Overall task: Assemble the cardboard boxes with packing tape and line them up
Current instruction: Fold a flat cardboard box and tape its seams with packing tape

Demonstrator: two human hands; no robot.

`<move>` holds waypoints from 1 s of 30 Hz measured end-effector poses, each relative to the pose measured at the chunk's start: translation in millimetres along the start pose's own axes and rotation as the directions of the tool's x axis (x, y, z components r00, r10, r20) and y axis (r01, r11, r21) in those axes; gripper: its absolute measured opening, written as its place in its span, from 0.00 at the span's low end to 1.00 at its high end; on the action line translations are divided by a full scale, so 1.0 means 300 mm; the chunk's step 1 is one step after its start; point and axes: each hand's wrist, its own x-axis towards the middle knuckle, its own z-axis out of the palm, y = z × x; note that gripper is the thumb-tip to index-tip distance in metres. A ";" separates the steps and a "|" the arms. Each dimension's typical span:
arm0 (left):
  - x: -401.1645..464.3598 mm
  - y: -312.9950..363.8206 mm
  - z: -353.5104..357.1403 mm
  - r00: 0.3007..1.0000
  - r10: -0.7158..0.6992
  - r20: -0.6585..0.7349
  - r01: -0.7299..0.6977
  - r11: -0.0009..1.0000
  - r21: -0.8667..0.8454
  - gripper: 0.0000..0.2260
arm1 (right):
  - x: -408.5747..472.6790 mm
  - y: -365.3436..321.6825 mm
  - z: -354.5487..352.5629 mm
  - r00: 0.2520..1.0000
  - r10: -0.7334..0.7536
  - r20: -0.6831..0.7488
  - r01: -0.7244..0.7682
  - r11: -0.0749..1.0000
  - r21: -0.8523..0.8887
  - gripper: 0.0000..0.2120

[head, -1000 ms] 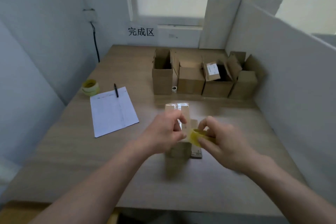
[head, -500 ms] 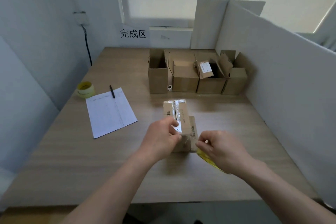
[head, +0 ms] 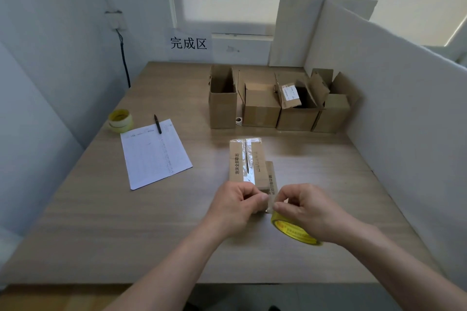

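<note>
A small cardboard box [head: 246, 160] lies in the middle of the wooden table [head: 101, 222], its top seam covered by a shiny strip of clear tape. My left hand [head: 233, 209] presses the near end of the box with curled fingers pinching the tape end. My right hand [head: 309, 211] holds a yellow roll of packing tape [head: 293, 231] just right of the box and pinches the stretched tape between thumb and forefinger. The near face of the box is hidden by my hands.
Several open cardboard boxes [head: 260, 106] stand in a row at the back of the table. A paper sheet [head: 154, 156] with a black pen [head: 157, 124] lies at the left, beside two stacked tape rolls [head: 120, 120]. White partitions [head: 394, 98] border the right side.
The tape was drawn along the box top toward me. My right hand carried the roll down past the near end, and my left hand slid back to the near edge.
</note>
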 end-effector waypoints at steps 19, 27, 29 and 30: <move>0.079 -0.251 -0.014 0.892 -0.059 -0.447 0.226 0.917 0.330 0.23 | 0.177 0.200 0.028 0.988 -0.053 -0.143 -0.023 0.876 -0.483 0.18; 0.145 -0.283 -0.034 0.916 -0.026 -0.401 0.236 0.843 0.484 0.22 | 0.260 0.236 0.065 0.974 -0.143 -0.175 0.018 0.822 -0.569 0.19; 0.155 -0.294 -0.040 0.910 -0.026 -0.413 0.239 0.849 0.472 0.22 | 0.274 0.242 0.078 0.974 -0.154 -0.166 0.028 0.808 -0.589 0.21; 0.159 -0.297 -0.042 0.908 -0.026 -0.417 0.238 0.853 0.464 0.23 | 0.279 0.245 0.084 0.974 -0.162 -0.161 0.034 0.799 -0.600 0.22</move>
